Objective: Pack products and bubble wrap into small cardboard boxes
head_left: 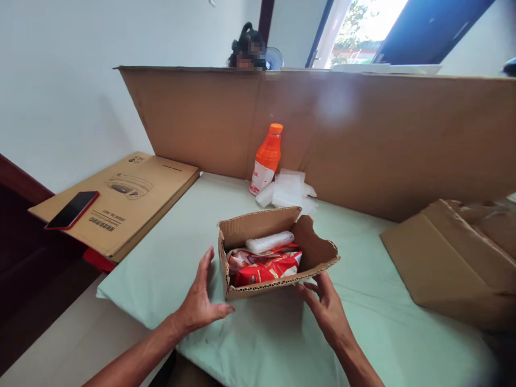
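Observation:
A small open cardboard box (pixel 322 258) with torn edges stands on the cloth-covered table in front of me. Inside it lie a red snack packet (pixel 268 269) and a roll of bubble wrap (pixel 270 242). My left hand (pixel 199 301) is beside the box's left end, thumb and fingers spread, with nothing in it. By the front right corner is my right hand (pixel 324 306), its fingers apart and partly tucked behind the box edge; whether they touch the cardboard is hard to see.
Behind the box stand an orange bottle (pixel 266 161) and some crumpled white plastic wrap (pixel 288 189). A tall cardboard panel (pixel 193 118) closes off the back. On the left, a phone (pixel 73 209) rests on a flat carton (pixel 149 188); a larger open box (pixel 439 263) sits at right. Beyond is a person.

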`<action>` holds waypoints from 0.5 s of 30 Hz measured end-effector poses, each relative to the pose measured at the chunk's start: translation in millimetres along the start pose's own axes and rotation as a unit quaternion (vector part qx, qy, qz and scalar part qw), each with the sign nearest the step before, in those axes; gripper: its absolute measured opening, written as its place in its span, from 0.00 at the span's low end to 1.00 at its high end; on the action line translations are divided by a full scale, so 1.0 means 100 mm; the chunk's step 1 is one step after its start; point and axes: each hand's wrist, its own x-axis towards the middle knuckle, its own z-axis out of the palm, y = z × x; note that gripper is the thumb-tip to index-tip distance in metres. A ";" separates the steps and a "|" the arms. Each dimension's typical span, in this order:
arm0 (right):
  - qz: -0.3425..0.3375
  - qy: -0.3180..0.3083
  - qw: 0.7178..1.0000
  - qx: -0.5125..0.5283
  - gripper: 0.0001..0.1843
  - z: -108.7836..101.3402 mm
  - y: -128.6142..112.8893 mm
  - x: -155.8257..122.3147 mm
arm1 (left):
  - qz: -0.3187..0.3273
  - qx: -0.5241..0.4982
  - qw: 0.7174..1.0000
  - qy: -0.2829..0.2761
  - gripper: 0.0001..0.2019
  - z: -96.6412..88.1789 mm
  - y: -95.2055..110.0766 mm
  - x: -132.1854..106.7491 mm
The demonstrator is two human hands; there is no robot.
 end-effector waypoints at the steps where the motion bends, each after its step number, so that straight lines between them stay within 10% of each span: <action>1: 0.013 -0.002 1.000 0.005 0.32 0.01 0.01 -0.02 | -0.005 -0.021 1.000 -0.005 0.61 0.03 -0.02 0.03; 15: 0.039 0.005 0.997 0.059 0.31 0.47 -0.18 0.25 | -0.021 -0.059 0.998 -0.003 0.67 -0.12 -0.08 0.30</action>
